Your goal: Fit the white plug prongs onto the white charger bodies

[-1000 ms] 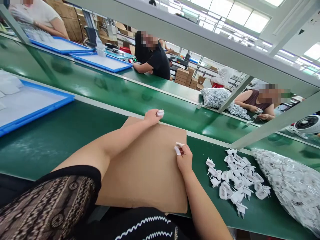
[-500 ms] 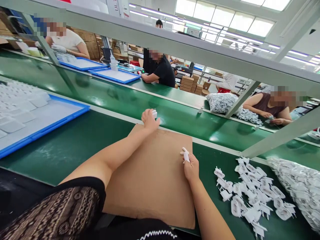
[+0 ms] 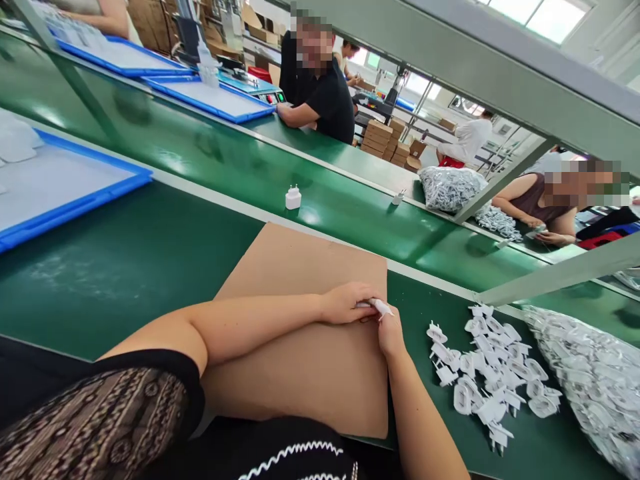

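My left hand (image 3: 350, 303) reaches across the cardboard sheet (image 3: 305, 383), its fingers curled against the fingertips of my right hand (image 3: 391, 333). White covering or a small white piece shows at my right thumb and fingers; which one I cannot tell. Both hands are closed, and whatever lies between them is hidden. A white plug adapter (image 3: 293, 198) stands on the green conveyor belt (image 3: 345, 217), pins up, beyond the cardboard. To the right of my right hand lies a loose pile of white plug housings (image 3: 493, 367) with pins.
A clear bag (image 3: 590, 380) of white parts lies far right. At left is a blue-rimmed tray (image 3: 75, 210) with white pieces. A slanted metal post (image 3: 560, 270) and an overhead beam cross the view. Co-workers sit across the belt, near trays (image 3: 215, 100) and another bag (image 3: 450, 189).
My left hand has let go of the plug adapter, leaving it on the belt, and has come back to my right hand. The view has shifted slightly.
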`<state>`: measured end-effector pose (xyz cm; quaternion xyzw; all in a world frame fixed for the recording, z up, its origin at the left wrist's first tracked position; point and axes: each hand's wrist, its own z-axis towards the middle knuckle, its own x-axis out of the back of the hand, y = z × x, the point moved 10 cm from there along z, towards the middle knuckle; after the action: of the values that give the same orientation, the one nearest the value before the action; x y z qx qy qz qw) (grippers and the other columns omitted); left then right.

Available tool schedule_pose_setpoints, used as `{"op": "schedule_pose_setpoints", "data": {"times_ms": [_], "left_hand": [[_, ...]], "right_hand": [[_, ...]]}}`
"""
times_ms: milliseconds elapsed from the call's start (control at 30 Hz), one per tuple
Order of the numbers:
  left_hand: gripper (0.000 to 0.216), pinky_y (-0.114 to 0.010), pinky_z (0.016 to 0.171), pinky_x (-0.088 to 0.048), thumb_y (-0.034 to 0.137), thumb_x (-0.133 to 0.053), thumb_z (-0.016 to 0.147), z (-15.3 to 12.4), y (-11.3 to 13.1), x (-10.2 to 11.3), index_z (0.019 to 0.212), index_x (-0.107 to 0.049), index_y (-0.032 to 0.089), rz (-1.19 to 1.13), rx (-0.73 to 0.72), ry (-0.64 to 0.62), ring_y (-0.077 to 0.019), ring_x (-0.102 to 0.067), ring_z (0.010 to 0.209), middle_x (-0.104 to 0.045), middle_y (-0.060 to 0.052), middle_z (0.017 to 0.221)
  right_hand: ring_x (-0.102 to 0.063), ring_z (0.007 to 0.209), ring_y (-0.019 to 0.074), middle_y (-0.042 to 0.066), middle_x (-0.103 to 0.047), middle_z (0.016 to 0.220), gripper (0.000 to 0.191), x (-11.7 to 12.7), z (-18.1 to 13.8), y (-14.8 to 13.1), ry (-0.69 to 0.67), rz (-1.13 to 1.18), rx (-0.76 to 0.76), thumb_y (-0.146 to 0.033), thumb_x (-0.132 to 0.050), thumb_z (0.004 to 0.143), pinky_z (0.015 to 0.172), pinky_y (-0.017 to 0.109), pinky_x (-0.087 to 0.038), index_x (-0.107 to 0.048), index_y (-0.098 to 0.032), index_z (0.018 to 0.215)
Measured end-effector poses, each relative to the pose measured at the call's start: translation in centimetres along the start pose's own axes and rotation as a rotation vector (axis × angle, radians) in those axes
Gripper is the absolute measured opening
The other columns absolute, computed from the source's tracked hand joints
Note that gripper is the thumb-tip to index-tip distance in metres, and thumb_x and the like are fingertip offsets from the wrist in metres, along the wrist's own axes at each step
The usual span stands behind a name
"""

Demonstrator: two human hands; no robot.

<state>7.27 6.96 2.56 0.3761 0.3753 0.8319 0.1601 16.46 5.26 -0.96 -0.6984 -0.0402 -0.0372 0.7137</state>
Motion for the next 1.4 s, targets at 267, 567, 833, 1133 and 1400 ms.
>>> {"op": "schedule_pose_setpoints", "data": {"times_ms": [267,567,833,1133,1400], "left_hand": [[0.022,-0.038,0.095,-0.053,0.02,-0.056,0.098,-0.1,-0.5,0.0,0.118,-0.065,0.018,-0.021,0.03,-0.04,-0.0238,-0.068,0.104,-0.073,-0.013,0.116],[0.025,-0.035,0.093,-0.054,0.016,-0.048,0.097,-0.2,-0.6,-0.5,0.118,-0.062,0.019,0.032,0.074,-0.064,-0.023,-0.067,0.104,-0.072,-0.01,0.113],[0.027,-0.034,0.091,-0.054,0.021,-0.046,0.101,-0.6,-0.4,-0.8,0.125,-0.058,0.02,0.203,0.076,-0.061,-0.0239,-0.068,0.104,-0.064,-0.013,0.125],[0.029,-0.033,0.089,-0.051,0.038,-0.045,0.107,-0.8,0.0,0.0,0.122,-0.062,0.02,0.169,0.108,-0.005,-0.0232,-0.067,0.102,-0.07,-0.009,0.113],[0.03,-0.031,0.081,-0.049,0.041,-0.049,0.104,-0.9,0.4,0.9,0.116,-0.066,0.019,0.171,0.085,0.099,-0.0194,-0.066,0.088,-0.07,-0.008,0.103]], "right_hand": [[-0.06,0.063,0.0196,0.005,-0.068,0.066,0.031,-0.6,-0.2,-0.4,-0.037,-0.2,0.007,-0.045,-0.053,0.084,0.059,0.032,-0.048,-0.064,-0.021,0.067],[-0.06,0.062,0.019,0.005,-0.066,0.063,0.04,-1.1,-0.4,-1.1,-0.059,-0.226,0.007,-0.051,-0.051,0.089,0.059,0.031,-0.048,-0.06,-0.021,0.064],[-0.055,0.052,0.0157,0.003,-0.064,0.055,0.036,-1.2,-0.8,-1.6,-0.066,-0.319,0.072,-0.043,-0.051,0.089,0.053,0.028,-0.04,-0.053,-0.023,0.059],[-0.044,0.041,0.0131,0.001,-0.057,0.045,0.045,-0.7,-0.7,-0.7,-0.039,-0.132,-0.063,-0.058,-0.051,0.088,0.045,0.027,-0.032,-0.055,-0.023,0.059],[-0.038,0.036,0.0116,-0.001,-0.049,0.04,0.053,-0.8,-0.6,1.0,-0.015,0.061,-0.225,-0.071,-0.047,0.085,0.04,0.027,-0.024,-0.049,-0.025,0.06]]}}
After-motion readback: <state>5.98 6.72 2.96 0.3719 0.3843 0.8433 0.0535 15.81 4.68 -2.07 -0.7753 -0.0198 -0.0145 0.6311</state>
